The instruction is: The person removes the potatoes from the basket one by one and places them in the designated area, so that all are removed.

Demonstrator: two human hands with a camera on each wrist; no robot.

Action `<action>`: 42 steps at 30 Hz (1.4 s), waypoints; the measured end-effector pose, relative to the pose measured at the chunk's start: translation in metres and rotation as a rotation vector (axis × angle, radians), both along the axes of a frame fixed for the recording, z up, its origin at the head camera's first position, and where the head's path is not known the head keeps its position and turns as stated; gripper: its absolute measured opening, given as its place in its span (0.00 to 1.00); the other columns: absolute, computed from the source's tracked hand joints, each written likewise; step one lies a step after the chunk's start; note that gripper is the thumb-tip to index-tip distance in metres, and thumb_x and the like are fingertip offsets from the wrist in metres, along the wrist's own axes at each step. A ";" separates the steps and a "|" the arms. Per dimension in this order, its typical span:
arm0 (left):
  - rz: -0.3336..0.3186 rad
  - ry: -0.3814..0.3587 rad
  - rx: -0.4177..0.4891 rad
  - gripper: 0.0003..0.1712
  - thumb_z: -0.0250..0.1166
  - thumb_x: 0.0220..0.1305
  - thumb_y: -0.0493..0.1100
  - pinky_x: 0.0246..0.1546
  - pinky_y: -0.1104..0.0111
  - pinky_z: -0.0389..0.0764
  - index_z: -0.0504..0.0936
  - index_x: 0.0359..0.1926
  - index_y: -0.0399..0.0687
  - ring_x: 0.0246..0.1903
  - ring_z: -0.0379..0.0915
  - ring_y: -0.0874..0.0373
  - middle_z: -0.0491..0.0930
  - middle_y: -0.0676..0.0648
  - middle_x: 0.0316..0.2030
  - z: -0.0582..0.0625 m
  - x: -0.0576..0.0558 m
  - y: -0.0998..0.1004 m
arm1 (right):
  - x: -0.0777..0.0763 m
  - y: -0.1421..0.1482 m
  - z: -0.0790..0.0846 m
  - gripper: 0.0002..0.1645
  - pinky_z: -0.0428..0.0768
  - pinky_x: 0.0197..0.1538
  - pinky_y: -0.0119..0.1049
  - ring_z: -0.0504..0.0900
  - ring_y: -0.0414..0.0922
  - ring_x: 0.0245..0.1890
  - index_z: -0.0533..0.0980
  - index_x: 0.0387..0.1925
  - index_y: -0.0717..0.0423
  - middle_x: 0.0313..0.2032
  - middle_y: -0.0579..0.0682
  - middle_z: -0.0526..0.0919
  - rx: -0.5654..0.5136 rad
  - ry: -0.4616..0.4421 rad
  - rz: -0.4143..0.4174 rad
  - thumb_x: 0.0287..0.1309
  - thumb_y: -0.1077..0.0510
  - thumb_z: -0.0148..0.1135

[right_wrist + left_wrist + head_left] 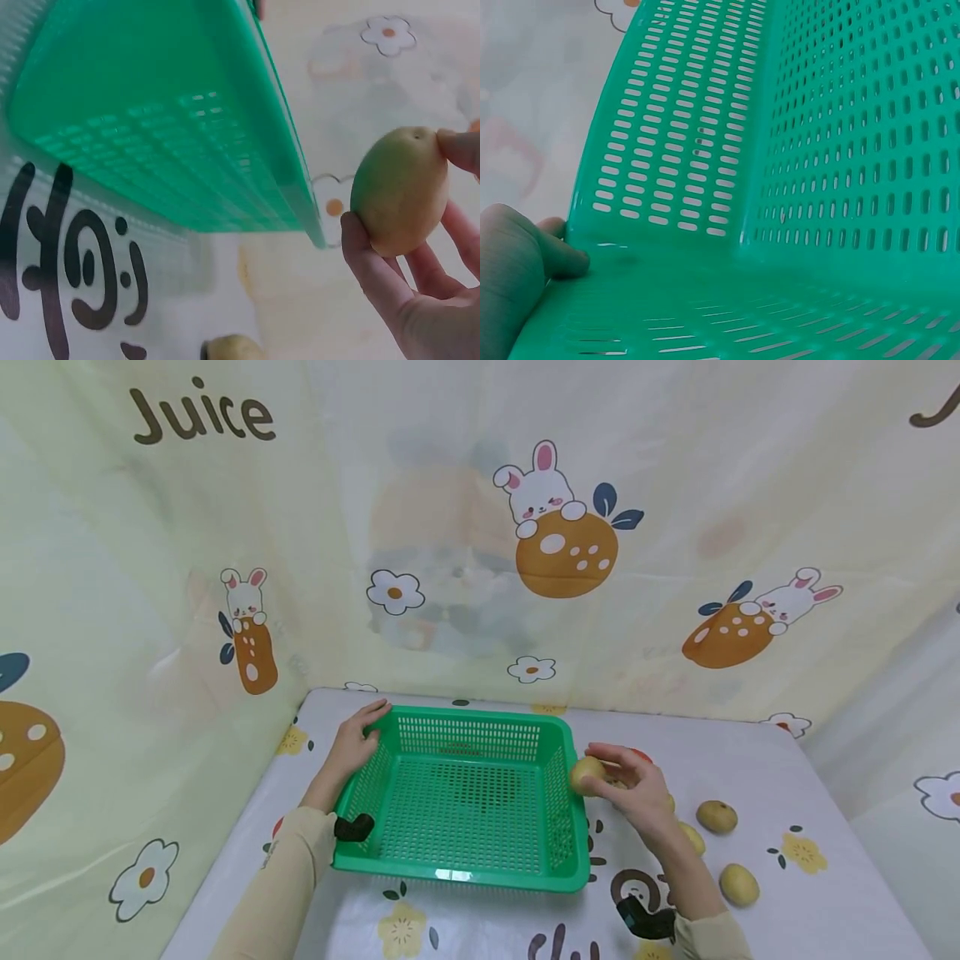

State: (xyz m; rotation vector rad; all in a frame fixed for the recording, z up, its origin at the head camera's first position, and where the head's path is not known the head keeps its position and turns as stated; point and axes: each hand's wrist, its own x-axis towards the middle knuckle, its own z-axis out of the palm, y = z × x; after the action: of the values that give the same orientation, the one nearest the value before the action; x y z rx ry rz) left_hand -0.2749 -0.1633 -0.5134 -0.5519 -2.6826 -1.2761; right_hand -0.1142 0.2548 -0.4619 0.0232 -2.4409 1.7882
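Observation:
A green plastic basket (457, 881) with slotted walls stands on the table. At its far left corner, my left hand (356, 743) grips the rim; in the left wrist view, the left thumb (562, 256) lies over the edge. My right hand (630, 785) pinches a potato (587, 775) between thumb and fingers, just outside the basket's right wall at about rim height. Seen from the right wrist, this smooth yellow-brown potato (401, 191) is apart from the green wall (225, 127), with fingertips at its sides.
Several more potatoes lie right of the basket, among them a darker one (717, 817) and one nearer the front (738, 885). My right forearm partly covers another potato (692, 837). A patterned cloth (405, 918) covers the table, and printed curtains (450, 527) hang behind and at the sides.

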 end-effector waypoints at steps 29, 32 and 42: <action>-0.006 0.022 0.001 0.31 0.51 0.62 0.23 0.42 0.55 0.68 0.72 0.67 0.36 0.69 0.57 0.39 0.66 0.39 0.69 0.001 0.001 0.001 | 0.024 0.057 -0.008 0.33 0.71 0.48 0.18 0.73 0.35 0.54 0.75 0.63 0.50 0.58 0.43 0.79 0.046 -0.035 -0.503 0.56 0.50 0.72; -0.004 0.018 0.003 0.31 0.51 0.62 0.23 0.43 0.54 0.68 0.71 0.67 0.36 0.70 0.57 0.39 0.65 0.39 0.69 0.001 0.000 0.001 | 0.025 0.069 -0.009 0.34 0.71 0.46 0.18 0.72 0.39 0.56 0.74 0.65 0.47 0.60 0.44 0.77 0.039 -0.080 -0.551 0.57 0.49 0.71; 0.001 -0.014 0.010 0.30 0.51 0.64 0.25 0.31 0.61 0.66 0.72 0.68 0.39 0.70 0.57 0.42 0.65 0.42 0.70 0.000 0.000 0.000 | 0.036 0.110 -0.022 0.33 0.73 0.38 0.15 0.73 0.34 0.48 0.77 0.60 0.46 0.49 0.36 0.78 -0.197 -0.133 -0.680 0.50 0.55 0.76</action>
State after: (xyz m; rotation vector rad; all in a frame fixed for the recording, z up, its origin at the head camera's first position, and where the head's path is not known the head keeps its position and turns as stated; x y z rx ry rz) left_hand -0.2751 -0.1631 -0.5131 -0.5430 -2.6856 -1.2969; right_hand -0.0785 0.3645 -0.4837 -0.8526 -1.9664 1.7092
